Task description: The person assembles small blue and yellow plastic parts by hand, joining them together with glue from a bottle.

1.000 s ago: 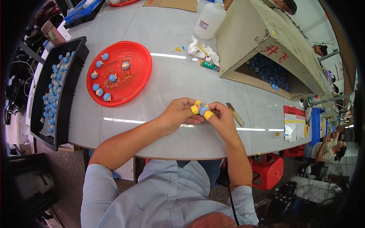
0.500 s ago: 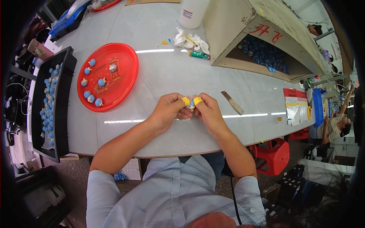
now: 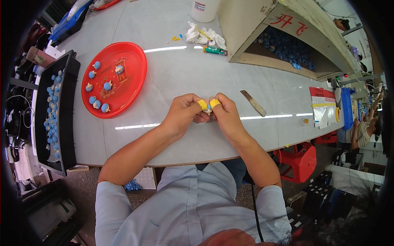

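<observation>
Between my fingertips, just above the table, is a small blue and cream figurine (image 3: 208,110). My left hand (image 3: 185,112) pinches it from the left and my right hand (image 3: 225,114) from the right, both closed. Yellow tape wraps each thumb. Much of the piece is hidden behind the fingers. Several similar blue and cream figurines (image 3: 107,85) lie spread on a red round tray (image 3: 133,88) to the left. A flat blade with a worn, brownish surface (image 3: 253,103) rests on the table right of my hands.
At far left, a black bin (image 3: 67,119) holds many blue pieces. A beige cabinet (image 3: 254,37) with blue pieces inside stands at back right, near crumpled tissue (image 3: 203,35), a green box (image 3: 215,50) and a white container (image 3: 204,10). A red stool (image 3: 299,162) is beyond the table edge.
The whole view has shifted slightly. Both hands still hold the figurine between their fingertips, with little visible change in grip. Nothing has been put down or picked up.
</observation>
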The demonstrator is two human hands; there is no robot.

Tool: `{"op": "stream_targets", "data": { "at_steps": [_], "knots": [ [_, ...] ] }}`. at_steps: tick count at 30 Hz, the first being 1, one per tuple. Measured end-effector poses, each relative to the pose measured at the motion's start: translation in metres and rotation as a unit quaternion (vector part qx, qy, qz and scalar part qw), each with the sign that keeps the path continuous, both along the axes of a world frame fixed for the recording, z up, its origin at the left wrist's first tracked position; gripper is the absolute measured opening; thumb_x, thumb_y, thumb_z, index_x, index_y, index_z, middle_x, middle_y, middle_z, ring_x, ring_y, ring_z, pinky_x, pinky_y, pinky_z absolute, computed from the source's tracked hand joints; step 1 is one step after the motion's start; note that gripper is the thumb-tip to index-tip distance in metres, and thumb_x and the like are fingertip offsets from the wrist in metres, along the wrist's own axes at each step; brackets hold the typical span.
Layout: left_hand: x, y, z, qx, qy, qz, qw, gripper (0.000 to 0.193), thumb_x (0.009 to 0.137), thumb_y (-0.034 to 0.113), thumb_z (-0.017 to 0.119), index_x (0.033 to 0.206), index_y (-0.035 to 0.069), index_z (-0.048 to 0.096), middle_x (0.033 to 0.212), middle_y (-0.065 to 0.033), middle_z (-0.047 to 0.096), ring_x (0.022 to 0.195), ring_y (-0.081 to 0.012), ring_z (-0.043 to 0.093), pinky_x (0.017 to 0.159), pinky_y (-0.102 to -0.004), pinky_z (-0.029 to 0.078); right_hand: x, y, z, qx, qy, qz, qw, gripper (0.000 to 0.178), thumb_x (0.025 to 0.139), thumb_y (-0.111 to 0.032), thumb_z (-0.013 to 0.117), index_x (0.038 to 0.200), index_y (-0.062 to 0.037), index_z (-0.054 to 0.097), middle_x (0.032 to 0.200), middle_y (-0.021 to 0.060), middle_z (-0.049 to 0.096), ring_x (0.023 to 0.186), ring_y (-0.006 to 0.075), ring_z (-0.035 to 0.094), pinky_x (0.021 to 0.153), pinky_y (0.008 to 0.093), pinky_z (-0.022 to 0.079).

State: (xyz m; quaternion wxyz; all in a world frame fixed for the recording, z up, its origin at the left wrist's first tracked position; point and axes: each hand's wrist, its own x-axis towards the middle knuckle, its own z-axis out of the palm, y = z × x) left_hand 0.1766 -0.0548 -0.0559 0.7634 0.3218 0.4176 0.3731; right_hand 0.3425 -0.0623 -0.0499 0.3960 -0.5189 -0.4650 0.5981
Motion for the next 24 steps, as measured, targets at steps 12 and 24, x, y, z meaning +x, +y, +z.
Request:
{"op": "stream_targets", "data": {
  "at_steps": [12,24],
  "knots": [
    [0.000,0.003,0.002,-0.003,-0.002,-0.009,1.000,0.015,0.094,0.015,0.059,0.095,0.000,0.059,0.089,-0.0102,0.067,0.074,-0.0153,0.067,0.067,-0.0264,0.054,-0.001,0.001,0.006,0.004,0.016,-0.007,1.000,0.025,0.098,-0.015,0.050,0.075,-0.0064,0.044,0.072,-0.0022,0.046,0.068,0.0062,0.039,0.060,0.0253,0.037],
    [0.007,0.004,-0.002,0.086,-0.019,0.062,0.994,0.019,0.095,0.014,0.063,0.106,0.000,0.058,0.103,-0.0105,0.066,0.095,-0.0156,0.066,0.087,-0.0286,0.056,0.000,-0.004,0.018,0.015,0.063,-0.055,0.996,0.009,0.096,-0.013,0.053,0.102,-0.0069,0.055,0.073,-0.0012,0.055,0.054,0.0050,0.045,0.048,0.0205,0.032]
  ]
}}
